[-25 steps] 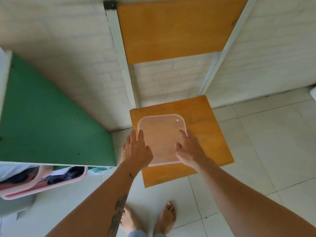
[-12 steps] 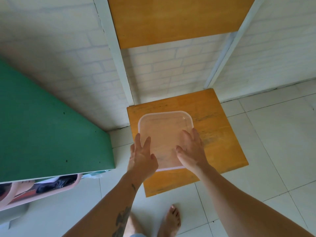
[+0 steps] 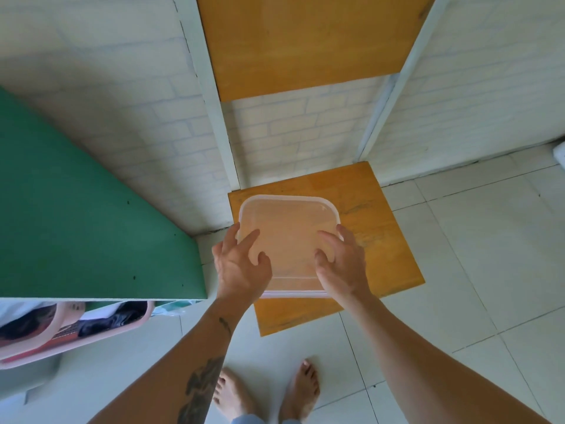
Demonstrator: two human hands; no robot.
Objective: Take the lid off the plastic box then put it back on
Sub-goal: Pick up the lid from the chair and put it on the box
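A clear square plastic box sits on the orange wooden chair seat with its lid lying closed on it. My left hand is at the lid's near left corner, thumb and forefinger on top and the other fingers curled over the left rim. At the near right corner my right hand mirrors it, thumb and forefinger on top and the outer fingers over the right rim. The near corners of the lid are hidden under both hands.
The chair's backrest stands against a white brick wall. A green board lies to the left, with a pink basket of clothes under it. My bare feet stand on pale floor tiles.
Both hands lay flat on the lid before; now their fingers are curled and spread toward the side rims. The view has moved closer to the box.
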